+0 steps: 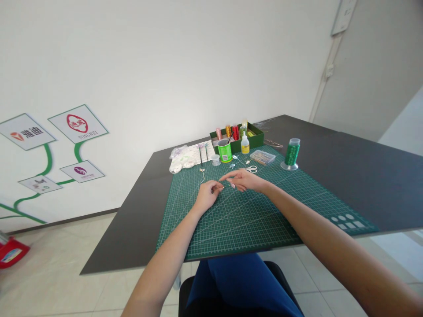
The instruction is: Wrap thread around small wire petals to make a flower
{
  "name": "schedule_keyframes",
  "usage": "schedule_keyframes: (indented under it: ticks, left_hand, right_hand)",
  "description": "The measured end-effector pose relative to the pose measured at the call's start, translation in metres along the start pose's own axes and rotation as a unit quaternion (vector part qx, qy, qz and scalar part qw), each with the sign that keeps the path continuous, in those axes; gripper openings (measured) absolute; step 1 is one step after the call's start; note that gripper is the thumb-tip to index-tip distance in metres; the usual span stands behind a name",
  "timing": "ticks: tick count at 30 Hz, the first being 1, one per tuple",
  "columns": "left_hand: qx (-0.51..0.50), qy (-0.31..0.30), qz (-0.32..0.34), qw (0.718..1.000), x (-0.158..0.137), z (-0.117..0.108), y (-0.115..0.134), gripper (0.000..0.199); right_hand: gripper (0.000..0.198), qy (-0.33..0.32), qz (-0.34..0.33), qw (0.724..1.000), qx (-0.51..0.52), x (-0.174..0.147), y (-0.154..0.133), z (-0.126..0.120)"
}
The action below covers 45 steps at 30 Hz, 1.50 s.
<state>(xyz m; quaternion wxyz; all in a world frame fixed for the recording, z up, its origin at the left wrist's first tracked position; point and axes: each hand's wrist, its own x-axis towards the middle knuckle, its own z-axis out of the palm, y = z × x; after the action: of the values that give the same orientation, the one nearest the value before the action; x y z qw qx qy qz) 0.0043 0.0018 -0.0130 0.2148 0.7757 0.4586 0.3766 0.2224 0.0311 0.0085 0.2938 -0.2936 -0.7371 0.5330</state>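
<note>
Over the green cutting mat [231, 224], my left hand [209, 193] is closed in a pinch, its fingertips on something too small to make out. Just to its right is my right hand [245, 179], with the index finger stretched toward the left hand and the other fingers curled. A small pale piece [233, 186] shows at the right hand's curled fingertips; its kind is unclear. White-handled scissors [252, 169] lie just beyond the right hand, their blades partly hidden. A small pale flower-like piece on a thin stem [202, 170] lies beyond the left hand.
At the back stand a green box [256, 140] of thread spools, a bright green tin [225, 152], a yellow glue bottle [245, 144] and a clear case [262, 157]. A green thread spool [292, 154] stands right. White bagged material [183, 159] lies left on the dark table [139, 207].
</note>
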Motion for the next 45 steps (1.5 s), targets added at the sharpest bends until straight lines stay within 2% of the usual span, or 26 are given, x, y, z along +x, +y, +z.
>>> schedule_keyframes:
  ticks: [9, 15, 24, 36, 45]
  left_hand:
    - [0.012, -0.02, 0.008, 1.0, -0.001, -0.002, 0.006, 0.01]
    - [0.047, -0.021, 0.046, 0.998, -0.001, -0.004, 0.008, 0.011]
    - [0.062, -0.019, 0.087, 0.994, -0.001, -0.006, 0.009, 0.012]
    - [0.026, -0.001, 0.116, 0.993, -0.002, -0.007, 0.011, 0.01]
    - [-0.046, -0.003, 0.101, 0.994, -0.001, -0.007, 0.011, 0.011]
  right_hand:
    - [0.054, -0.011, -0.004, 0.998, 0.064, 0.003, 0.008, -0.002]
    - [0.051, -0.034, 0.0, 0.991, 0.129, 0.003, 0.012, -0.003]
    - [0.049, -0.037, 0.002, 0.988, 0.148, 0.002, 0.015, -0.006]
    - [0.051, -0.052, 0.044, 0.984, 0.167, 0.0, 0.013, -0.012]
    - [0.048, -0.08, 0.068, 0.98, 0.17, -0.002, 0.015, -0.016]
